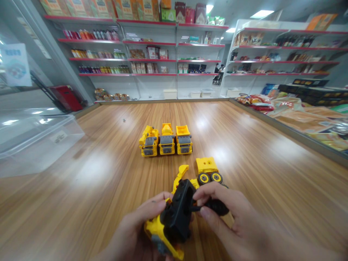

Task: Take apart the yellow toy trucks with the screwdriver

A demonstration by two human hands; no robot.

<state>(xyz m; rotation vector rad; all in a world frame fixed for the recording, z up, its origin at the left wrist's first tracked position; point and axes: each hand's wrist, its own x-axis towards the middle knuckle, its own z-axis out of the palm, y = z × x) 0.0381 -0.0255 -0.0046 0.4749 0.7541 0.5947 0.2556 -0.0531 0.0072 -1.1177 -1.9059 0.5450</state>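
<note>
Screwdriver at toy truck
Left fingers grip the truck, right fingers the screwdriver; three yellow trucks stand farther off on the worktop.

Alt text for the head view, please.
The left hand holds a toy truck while the right hand holds a black screwdriver to it over a wooden table. Beyond are three yellow trucks in a row and stocked shelves.
</note>
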